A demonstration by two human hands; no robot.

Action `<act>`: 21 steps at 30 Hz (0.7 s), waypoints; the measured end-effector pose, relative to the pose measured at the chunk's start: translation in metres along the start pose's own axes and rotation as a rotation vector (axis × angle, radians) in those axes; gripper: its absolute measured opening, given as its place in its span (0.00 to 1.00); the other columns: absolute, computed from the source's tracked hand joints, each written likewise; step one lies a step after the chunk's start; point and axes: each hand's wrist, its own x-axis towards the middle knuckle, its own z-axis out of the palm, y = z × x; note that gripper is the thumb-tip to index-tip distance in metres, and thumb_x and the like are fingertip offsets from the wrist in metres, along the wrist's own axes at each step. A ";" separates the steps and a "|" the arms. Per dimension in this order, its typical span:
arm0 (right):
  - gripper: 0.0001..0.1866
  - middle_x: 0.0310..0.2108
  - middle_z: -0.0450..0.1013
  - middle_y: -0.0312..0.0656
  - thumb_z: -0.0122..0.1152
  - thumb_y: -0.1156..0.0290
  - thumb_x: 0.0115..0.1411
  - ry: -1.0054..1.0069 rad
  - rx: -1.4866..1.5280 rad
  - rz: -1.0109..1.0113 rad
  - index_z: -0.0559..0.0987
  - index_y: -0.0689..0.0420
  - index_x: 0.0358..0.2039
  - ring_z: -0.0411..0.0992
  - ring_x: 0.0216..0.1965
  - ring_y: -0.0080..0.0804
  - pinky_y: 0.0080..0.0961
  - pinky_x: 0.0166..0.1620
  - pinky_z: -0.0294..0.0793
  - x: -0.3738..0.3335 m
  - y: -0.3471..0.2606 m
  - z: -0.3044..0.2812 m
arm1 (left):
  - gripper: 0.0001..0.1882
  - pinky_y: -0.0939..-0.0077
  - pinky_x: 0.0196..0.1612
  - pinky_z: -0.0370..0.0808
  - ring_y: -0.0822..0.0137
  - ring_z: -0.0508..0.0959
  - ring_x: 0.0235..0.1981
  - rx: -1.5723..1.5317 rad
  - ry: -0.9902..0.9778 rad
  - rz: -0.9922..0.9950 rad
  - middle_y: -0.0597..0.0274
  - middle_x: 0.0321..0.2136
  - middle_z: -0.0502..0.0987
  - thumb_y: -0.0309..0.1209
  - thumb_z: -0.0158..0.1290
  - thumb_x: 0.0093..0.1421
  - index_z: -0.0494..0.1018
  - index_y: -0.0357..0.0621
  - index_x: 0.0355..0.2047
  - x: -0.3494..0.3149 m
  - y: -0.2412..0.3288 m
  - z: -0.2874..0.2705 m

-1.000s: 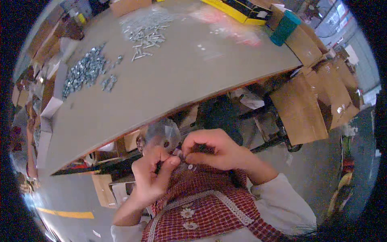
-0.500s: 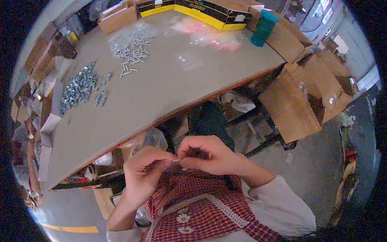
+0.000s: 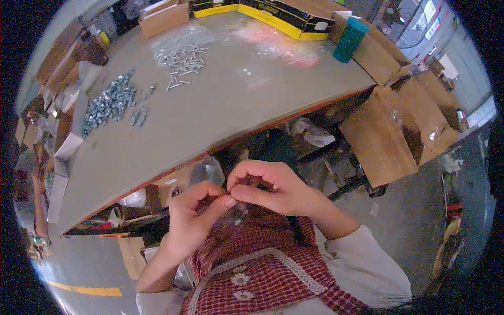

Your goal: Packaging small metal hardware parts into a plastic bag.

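Note:
Close in front of my checked apron, both hands meet with their fingertips nearly together. My left hand point(image 3: 195, 216) pinches with thumb and forefinger. My right hand point(image 3: 270, 188) is curled, its thumb and fingertips closed at the same spot. Below the fingertips hangs a small clear plastic bag point(image 3: 241, 212) with a pale round spot, mostly see-through against the apron. Its upper edge is hidden by my fingers. On the table point(image 3: 210, 113) beyond lie a pile of silver screws point(image 3: 185, 64), a heap of small metal fittings point(image 3: 113, 100) and spread clear bags with pinkish-red marks point(image 3: 283, 46).
A teal bottle point(image 3: 350, 41) stands at the table's far right. Black-and-yellow boxes point(image 3: 286, 20) and a cardboard box point(image 3: 165, 20) line the back. Open cartons point(image 3: 378, 136) stand to the right, beside the table's edge. More boxes crowd the left side.
Both hands have risen slightly, fingertips still together. More of the clear bag shows beneath them. The whole view has shifted a little, with the table contents sitting further right and higher.

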 end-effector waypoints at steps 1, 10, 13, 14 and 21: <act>0.11 0.36 0.76 0.43 0.59 0.66 0.63 0.054 -0.144 -0.083 0.76 0.57 0.42 0.77 0.39 0.36 0.30 0.43 0.75 0.003 -0.001 0.004 | 0.08 0.79 0.28 0.67 0.77 0.69 0.25 0.006 0.008 -0.008 0.64 0.22 0.75 0.27 0.63 0.57 0.75 0.37 0.30 0.000 -0.001 -0.001; 0.12 0.40 0.75 0.44 0.63 0.66 0.60 0.259 -0.389 -0.249 0.76 0.56 0.42 0.75 0.43 0.43 0.35 0.47 0.73 0.015 0.010 0.021 | 0.13 0.72 0.36 0.75 0.62 0.78 0.32 0.132 0.069 0.246 0.54 0.35 0.78 0.20 0.57 0.57 0.76 0.36 0.44 -0.009 -0.013 -0.014; 0.12 0.38 0.75 0.44 0.65 0.69 0.57 0.191 -0.366 -0.216 0.76 0.56 0.41 0.75 0.41 0.43 0.34 0.45 0.74 0.013 0.010 0.022 | 0.16 0.71 0.37 0.75 0.59 0.79 0.32 0.202 -0.003 0.189 0.53 0.34 0.78 0.18 0.57 0.56 0.75 0.36 0.46 -0.012 -0.008 -0.018; 0.12 0.38 0.75 0.44 0.65 0.69 0.57 0.181 -0.356 -0.223 0.76 0.56 0.41 0.75 0.41 0.43 0.34 0.45 0.74 0.011 0.009 0.021 | 0.16 0.71 0.37 0.75 0.60 0.79 0.32 0.203 0.049 0.164 0.53 0.33 0.79 0.18 0.57 0.55 0.75 0.37 0.45 -0.013 -0.007 -0.018; 0.15 0.35 0.74 0.44 0.67 0.70 0.54 0.137 -0.409 -0.232 0.76 0.56 0.41 0.75 0.39 0.42 0.32 0.43 0.75 0.011 0.001 0.012 | 0.17 0.72 0.37 0.76 0.65 0.81 0.32 0.191 0.259 0.131 0.56 0.30 0.79 0.18 0.58 0.54 0.73 0.40 0.46 -0.007 0.008 -0.027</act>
